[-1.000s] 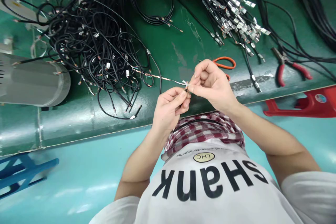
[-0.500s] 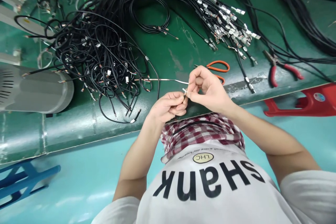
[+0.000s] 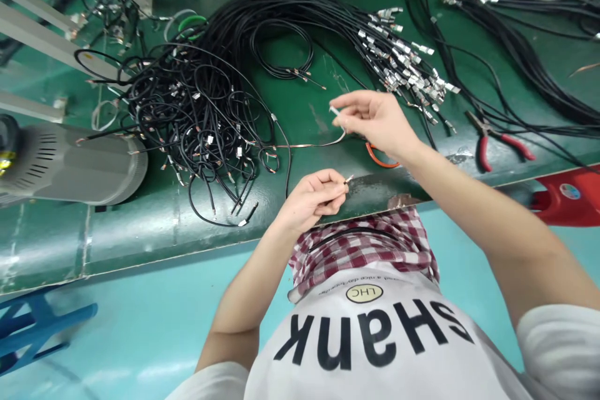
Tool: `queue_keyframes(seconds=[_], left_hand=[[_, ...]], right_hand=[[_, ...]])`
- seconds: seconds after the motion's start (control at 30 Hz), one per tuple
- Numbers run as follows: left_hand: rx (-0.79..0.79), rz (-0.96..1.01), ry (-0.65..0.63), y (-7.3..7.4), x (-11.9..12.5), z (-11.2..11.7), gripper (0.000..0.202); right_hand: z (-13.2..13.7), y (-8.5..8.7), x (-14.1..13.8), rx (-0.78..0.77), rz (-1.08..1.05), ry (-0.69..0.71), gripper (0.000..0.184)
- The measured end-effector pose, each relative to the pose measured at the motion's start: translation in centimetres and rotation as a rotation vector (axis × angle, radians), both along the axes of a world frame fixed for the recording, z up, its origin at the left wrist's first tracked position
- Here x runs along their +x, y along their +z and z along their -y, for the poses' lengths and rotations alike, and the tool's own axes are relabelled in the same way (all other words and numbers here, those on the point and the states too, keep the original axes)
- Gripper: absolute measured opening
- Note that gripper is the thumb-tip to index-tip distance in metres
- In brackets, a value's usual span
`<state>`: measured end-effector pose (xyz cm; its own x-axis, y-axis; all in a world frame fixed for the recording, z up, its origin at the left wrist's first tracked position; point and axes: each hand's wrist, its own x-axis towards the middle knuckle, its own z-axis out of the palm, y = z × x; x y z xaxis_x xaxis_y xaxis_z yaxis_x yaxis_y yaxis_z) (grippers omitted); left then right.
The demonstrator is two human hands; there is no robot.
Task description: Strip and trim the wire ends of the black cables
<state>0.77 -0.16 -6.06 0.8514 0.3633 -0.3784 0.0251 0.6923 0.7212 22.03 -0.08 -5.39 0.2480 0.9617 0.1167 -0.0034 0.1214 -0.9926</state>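
Your left hand [image 3: 312, 200] sits at the front edge of the green worktop [image 3: 300, 106], pinching a thin black cable [image 3: 344, 184] with a metal tip. Your right hand [image 3: 375, 122], with open room between the hands, pinches a thin copper-coloured wire [image 3: 309, 145].

A short end of black cable [image 3: 345, 182] sticks out from the fingertips of the left hand [image 3: 312, 200], its small bright metal tip pointing up and to the right just above the table edge. Well above it, the right hand [image 3: 375, 120] pinches a thin copper-coloured lead [image 3: 309, 145] with a pale tip [image 3: 334, 110] poking out past the fingers. The lead droops in a shallow curve and runs nearly level across the green table toward the tangled black cables.
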Motion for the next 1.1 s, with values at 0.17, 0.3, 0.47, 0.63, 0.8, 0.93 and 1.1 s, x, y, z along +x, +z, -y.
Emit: queue_keyframes(seconds=[0.17, 0.3, 0.47, 0.63, 0.8, 0.93, 1.1], left_hand=[[0.043, -0.013, 0.064, 0.5, 0.6, 0.7, 0.024], [0.041, -0.025, 0.099, 0.7, 0.7, 0.8, 0.027], [0.037, -0.027, 0.103, 0.9, 0.9, 0.8, 0.028], [0.048, -0.058, 0.105, 1.0, 1.1, 0.8, 0.031], [0.057, -0.060, 0.119, 1.1, 1.1, 1.0, 0.029], [0.068, -0.064, 0.126, 1.2, 1.1, 1.0, 0.028], [0.092, -0.098, 0.147, 1.5, 1.3, 1.1, 0.031]], right_hand=[[-7.3, -2.8, 4.4, -0.080, 0.098, -0.174, 0.015], [-8.4, -4.4, 6.9, -0.168, 0.395, -0.202, 0.019], [-6.9, -3.9, 8.1, -0.101, 0.537, -0.205, 0.037], [-6.5, -4.2, 8.6, -0.158, 0.576, -0.214, 0.026], [-6.2, -4.1, 8.8, -0.102, 0.753, -0.287, 0.017], [-5.8, -3.4, 8.9, -0.114, 0.946, -0.308, 0.039], [-4.6, -1.7, 9.2, -0.118, 1.004, -0.350, 0.053]])
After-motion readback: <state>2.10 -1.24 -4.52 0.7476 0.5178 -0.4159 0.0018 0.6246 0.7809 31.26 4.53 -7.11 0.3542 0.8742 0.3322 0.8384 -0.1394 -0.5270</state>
